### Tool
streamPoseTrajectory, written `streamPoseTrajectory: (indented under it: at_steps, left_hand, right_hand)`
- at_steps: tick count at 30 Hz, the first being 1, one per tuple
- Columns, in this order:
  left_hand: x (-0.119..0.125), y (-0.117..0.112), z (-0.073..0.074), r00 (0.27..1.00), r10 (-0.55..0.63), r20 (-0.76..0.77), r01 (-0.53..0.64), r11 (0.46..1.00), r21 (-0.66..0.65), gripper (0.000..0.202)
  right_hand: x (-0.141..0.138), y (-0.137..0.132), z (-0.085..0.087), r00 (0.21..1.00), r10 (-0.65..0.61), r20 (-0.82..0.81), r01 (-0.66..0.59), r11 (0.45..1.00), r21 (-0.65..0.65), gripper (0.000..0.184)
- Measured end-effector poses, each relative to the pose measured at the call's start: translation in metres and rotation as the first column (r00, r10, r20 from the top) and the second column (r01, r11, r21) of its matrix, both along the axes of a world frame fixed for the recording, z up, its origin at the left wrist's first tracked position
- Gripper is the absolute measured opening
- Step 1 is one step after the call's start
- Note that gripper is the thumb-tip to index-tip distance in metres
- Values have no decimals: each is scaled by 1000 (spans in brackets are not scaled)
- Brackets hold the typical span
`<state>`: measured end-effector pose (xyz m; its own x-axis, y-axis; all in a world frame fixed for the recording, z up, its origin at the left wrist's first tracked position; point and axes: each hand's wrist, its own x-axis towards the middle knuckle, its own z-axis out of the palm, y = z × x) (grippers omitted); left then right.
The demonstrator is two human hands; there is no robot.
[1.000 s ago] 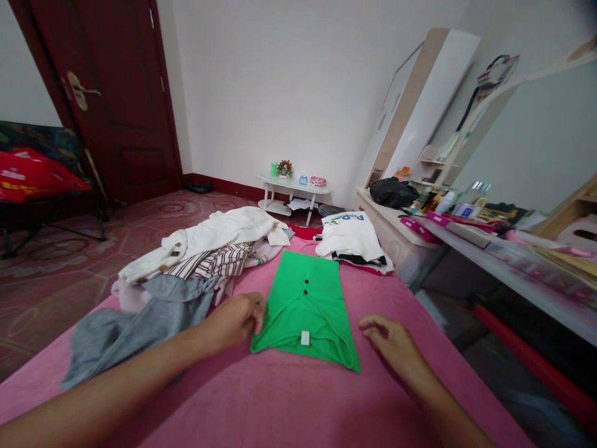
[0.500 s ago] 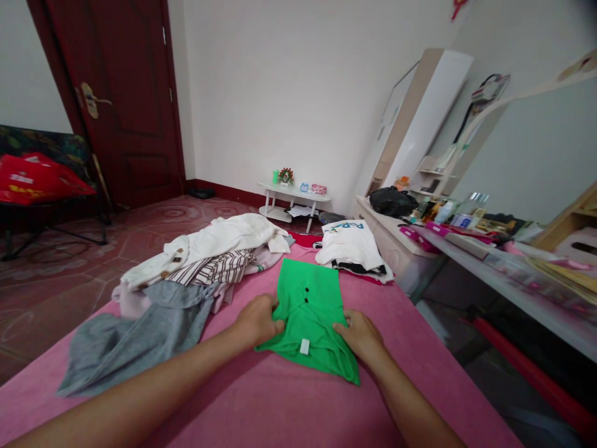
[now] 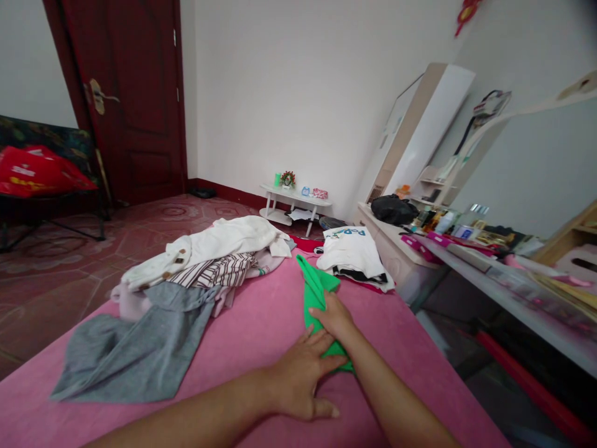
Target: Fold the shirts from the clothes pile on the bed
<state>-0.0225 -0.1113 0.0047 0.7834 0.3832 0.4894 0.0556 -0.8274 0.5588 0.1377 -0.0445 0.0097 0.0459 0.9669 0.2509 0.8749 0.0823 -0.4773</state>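
Note:
A green shirt [image 3: 313,289] lies on the pink bedcover [image 3: 242,367], doubled over lengthwise into a narrow, uneven strip. My right hand [image 3: 334,318] is closed on its right side around the middle, thumb on top of the cloth. Just below it, my left hand [image 3: 305,376] is spread open with its fingertips against the lower part of the shirt and its thumb over the bedcover. Both hands hide much of the lower cloth.
To the left is a loose heap with a grey garment [image 3: 140,348], a striped garment [image 3: 214,270] and a white garment [image 3: 224,242]. Folded white shirts [image 3: 352,252] are stacked at the far right of the bed. A cluttered dressing table [image 3: 485,280] borders the right side.
The green shirt was spread wide with a hand at each side; now its left side is folded over to the right. My left hand moved right and opened beside my right hand.

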Motion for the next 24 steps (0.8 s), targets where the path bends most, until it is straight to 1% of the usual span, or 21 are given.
streamPoseTrajectory:
  at_steps: [1, 2, 3, 5, 6, 8, 10, 12, 13, 15, 17, 18, 19, 20, 21, 22, 24]
  left_hand:
    - [-1, -1, -2, 998, 20, 51, -17, 999, -47, 49]
    - [-2, 1, -3, 991, 68, 115, -54, 992, -118, 31]
    - [-3, 4, -3, 974, 142, 177, -106, 974, -202, 18]
    - [-6, 13, -4, 914, 315, 254, -221, 914, -340, 21]
    - [-8, 19, -6, 887, 384, 257, -276, 886, -374, 22]
    - [-10, 31, -10, 859, 467, 212, -365, 847, -386, 20]
    - [-9, 38, -17, 856, 498, 141, -416, 824, -384, 20]
    - [-6, 41, -24, 860, 499, 103, -432, 822, -371, 21]
    - [-4, 41, -27, 863, 496, 100, -434, 827, -356, 22]
    - [-1, 39, -30, 869, 484, 103, -431, 843, -322, 23]
    - [1, 39, -32, 867, 486, 109, -433, 844, -318, 24]
    - [1, 39, -32, 864, 491, 110, -436, 839, -324, 25]
    - [1, 39, -31, 862, 495, 106, -439, 835, -333, 26]
    - [1, 39, -30, 861, 499, 99, -442, 831, -338, 26]
    - [1, 40, -29, 860, 502, 91, -448, 828, -338, 26]
    - [1, 40, -28, 861, 503, 81, -452, 827, -334, 26]
    - [1, 41, -27, 861, 505, 59, -462, 825, -325, 25]
  right_hand:
    - [2, 1, -4, 1000, -3, -2, 3, 1000, 2, 35]
    - [4, 0, -6, 1000, -8, -7, 8, 1000, 4, 28]
    - [6, -2, -6, 1000, 0, -13, 0, 1000, 23, 25]
    - [8, -7, -3, 998, 54, -35, -50, 994, 92, 26]
    - [9, -10, 1, 995, 89, -51, -81, 986, 144, 29]
    - [14, -11, 16, 989, 130, -66, -108, 957, 269, 35]
    - [23, -2, 39, 996, 81, -39, -61, 925, 376, 39]
    - [38, 20, 70, 999, -45, 26, 29, 900, 435, 40]
    - [47, 35, 88, 991, -118, 67, 76, 894, 441, 40]
    - [68, 71, 123, 951, -279, 132, 196, 876, 442, 40]
    - [92, 107, 152, 924, -352, 150, 260, 865, 429, 39]
    - [105, 122, 161, 919, -362, 154, 277, 873, 402, 38]
    - [117, 135, 165, 918, -367, 154, 292, 884, 366, 38]
    - [128, 144, 165, 915, -374, 154, 311, 894, 323, 43]
    - [138, 150, 160, 909, -388, 152, 336, 898, 284, 49]
    - [146, 153, 151, 899, -412, 147, 367, 894, 258, 55]
    - [154, 149, 122, 873, -470, 132, 424, 864, 271, 60]
